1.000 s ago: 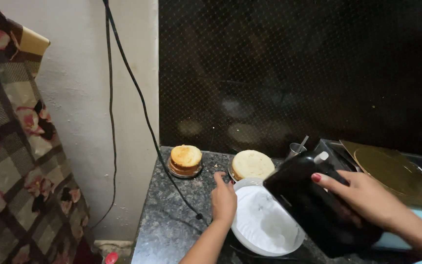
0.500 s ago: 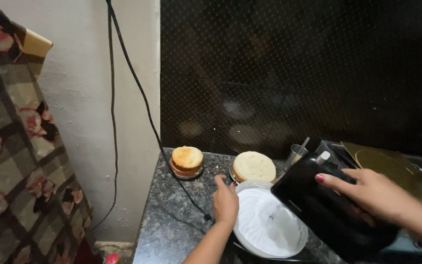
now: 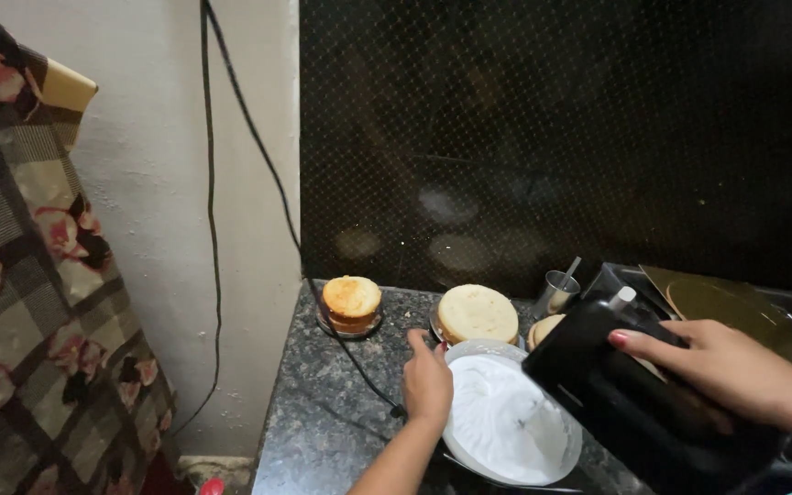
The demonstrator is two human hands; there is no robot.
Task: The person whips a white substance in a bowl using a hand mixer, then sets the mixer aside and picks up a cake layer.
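Note:
My right hand [image 3: 735, 367] grips a black electric hand mixer [image 3: 634, 394], held tilted over a white bowl [image 3: 506, 417] full of white whipped cream. The beaters dip into the cream near the bowl's right side. My left hand [image 3: 428, 385] rests on the bowl's left rim, holding it on the dark granite counter [image 3: 323, 422]. The mixer's black cord [image 3: 268, 174] runs up the wall from beside my left hand.
A small stacked sponge cake [image 3: 350, 302] and a wider pale cake layer [image 3: 477, 313] sit behind the bowl. A steel cup with a utensil [image 3: 556, 291] and gold cake boards [image 3: 726, 298] stand at the back right. A floral checked curtain [image 3: 38, 302] hangs left.
The view has shifted slightly; the mixer has tilted and moved a little to the right over the bowl. My left hand stays on the rim.

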